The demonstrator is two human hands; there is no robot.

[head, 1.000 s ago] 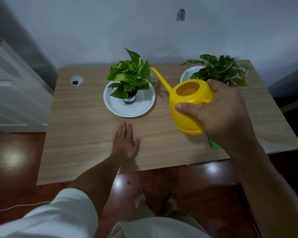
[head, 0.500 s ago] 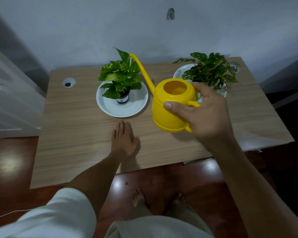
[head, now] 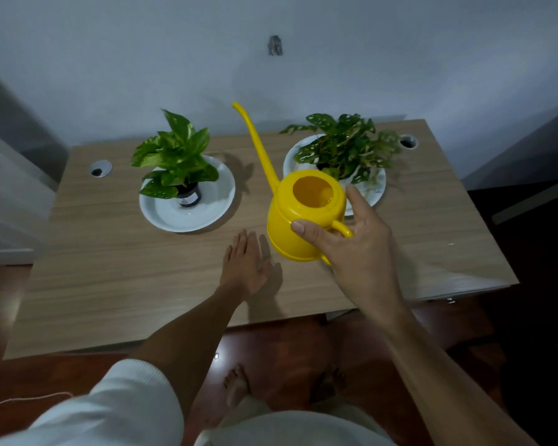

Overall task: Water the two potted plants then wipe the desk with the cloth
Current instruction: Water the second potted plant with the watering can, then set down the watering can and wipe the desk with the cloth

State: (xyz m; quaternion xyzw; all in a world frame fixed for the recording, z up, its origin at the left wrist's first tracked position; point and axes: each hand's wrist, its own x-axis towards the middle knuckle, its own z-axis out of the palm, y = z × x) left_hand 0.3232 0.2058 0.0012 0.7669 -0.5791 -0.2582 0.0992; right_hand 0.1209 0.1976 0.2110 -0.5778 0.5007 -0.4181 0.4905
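Pale wall and dark wooden floor frame a light wood bench (head: 116, 268) on which two potted plants stand, each on a white plate. Watering looks to be the step in hand. The right hand (head: 351, 249) has its grip clamped on the handle of a yellow watering can (head: 298, 233), thumb across the near rim and fingers wrapped behind; the can is held roughly upright above the bench with its long spout (head: 255, 140) rising up and away from the grip, toward the wall. No water can be seen leaving it.

The left hand (head: 245, 265) lies flat on the bench, fingers apart, holding nothing, just left of the can.

The right plant (head: 345, 149) sits just beyond the grip, partly behind the can; the left plant (head: 174, 159) is farther off to the grip's left. Next, probably, the spout must swing over one pot and the can tip forward. No cloth is visible.
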